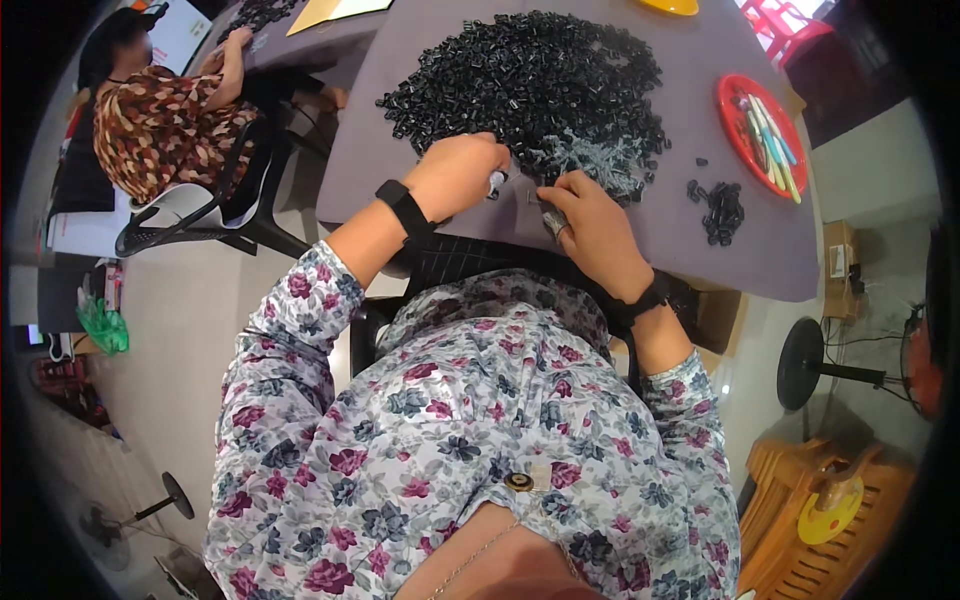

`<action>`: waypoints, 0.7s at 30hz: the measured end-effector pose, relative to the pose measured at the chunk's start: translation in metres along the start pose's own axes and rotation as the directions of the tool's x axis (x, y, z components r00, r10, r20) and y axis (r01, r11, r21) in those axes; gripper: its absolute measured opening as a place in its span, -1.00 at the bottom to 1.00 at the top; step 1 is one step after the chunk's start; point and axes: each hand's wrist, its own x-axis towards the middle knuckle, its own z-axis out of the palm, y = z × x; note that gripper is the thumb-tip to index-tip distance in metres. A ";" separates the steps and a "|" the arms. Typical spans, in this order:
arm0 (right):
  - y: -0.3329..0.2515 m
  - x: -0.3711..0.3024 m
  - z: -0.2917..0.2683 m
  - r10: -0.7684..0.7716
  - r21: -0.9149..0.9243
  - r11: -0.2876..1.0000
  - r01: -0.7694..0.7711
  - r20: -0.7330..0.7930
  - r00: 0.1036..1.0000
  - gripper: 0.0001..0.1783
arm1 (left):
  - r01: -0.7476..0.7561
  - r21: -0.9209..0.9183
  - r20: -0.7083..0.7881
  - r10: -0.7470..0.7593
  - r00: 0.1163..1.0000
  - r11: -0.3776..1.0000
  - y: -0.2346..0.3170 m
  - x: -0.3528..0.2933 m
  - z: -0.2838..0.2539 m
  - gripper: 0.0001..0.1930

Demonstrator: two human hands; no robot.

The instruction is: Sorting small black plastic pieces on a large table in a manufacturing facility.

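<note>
A large heap of small black plastic pieces (pixel 520 75) covers the far middle of the purple-grey cloth on the table (pixel 370 160). At the heap's near right edge lies a patch of small grey pieces (pixel 595 160). My left hand (pixel 460 175) is closed just in front of the heap, its fingers curled; something whitish shows by them. My right hand (pixel 595 225) is pinched near the grey patch, thumb and forefinger together. What either hand holds is too small or hidden to name. The two hands are close together but apart.
A smaller pile of black pieces (pixel 718 212) lies at the right, near a red tray (pixel 725 100) holding several slim tools. A person (pixel 170 130) sits at another table on the far left. Stacked brown plastic chairs (pixel 810 530) and a pedestal fan (pixel 800 362) stand right.
</note>
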 end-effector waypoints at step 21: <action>-0.025 0.028 -0.015 0.126 0.488 0.867 -0.103 -0.015 0.992 -0.48 | 0.212 -0.786 0.143 -0.163 0.976 0.580 0.014 -0.023 -0.019 -0.87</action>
